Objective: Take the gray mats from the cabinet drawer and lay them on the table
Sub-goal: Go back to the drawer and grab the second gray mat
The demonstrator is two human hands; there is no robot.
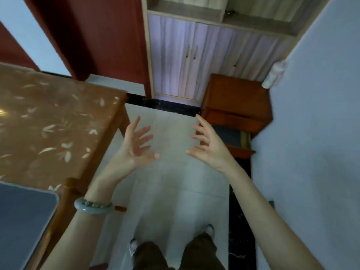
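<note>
A: Gray felt-like mat (23,221) lying flat on the table (58,117), well off to the left of the left hand (134,147) and nearer the body than its palm.

B: And a second gray mat (228,134) inside the open drawer (242,151) of the small orange-brown cabinet (235,98), just past the right hand (210,145). Partly hidden behind those fingers.

A: Touching anything, either hand?

B: No. Both raised in the air over the pale tiled floor (171,182), fingers spread wide, palms turned toward each other, nothing held between or in them.

A: Gap between the two palms?

B: Clear, with only floor showing through it. Left hand near the table's corner but apart from it; right hand in front of the drawer, contact not shown.

A: On the left wrist?

B: Pale green bangle (93,208) with a beaded bracelet beside it.

A: Beyond the fingertips?

B: Tall wardrobe (204,55) with pale streaked doors, straight ahead of both hands, well apart. Dark red panel (101,36) up and left of the left hand. White blurred thing (274,75) against the wall beyond the cabinet, too smeared to name.

A: Below the forearms?

B: Dark trousers and two shoes on the floor, between the arms.

A: Table surface near the left hand?

B: Glossy brown, scattered with pale leaf shapes; the mat only at its near end.
</note>
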